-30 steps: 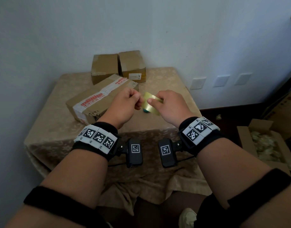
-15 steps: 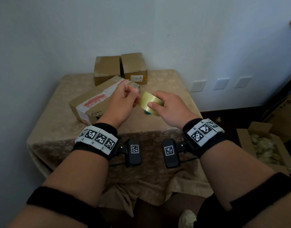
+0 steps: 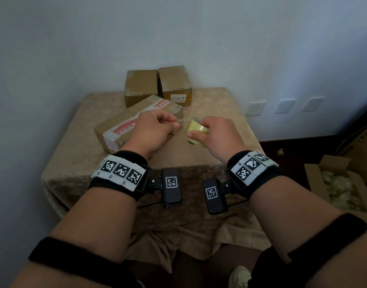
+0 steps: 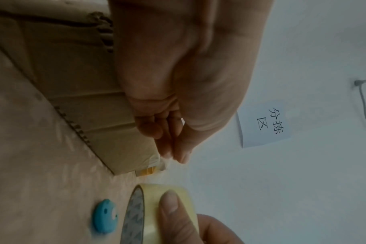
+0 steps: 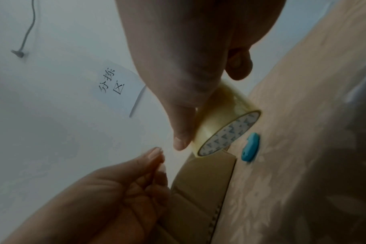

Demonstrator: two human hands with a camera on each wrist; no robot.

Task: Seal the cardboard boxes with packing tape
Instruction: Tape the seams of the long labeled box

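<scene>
Your right hand (image 3: 214, 135) grips the tape roll (image 3: 196, 132), your left hand (image 3: 155, 129) pinches at its free end, unclear if caught; the long box (image 3: 124, 129) awaits sealing.

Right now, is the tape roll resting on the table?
No: the right hand holds the tape roll above the table.

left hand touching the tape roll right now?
Apart. The right wrist view shows wall between the left hand and the tape roll, which the right hand grips.
</scene>
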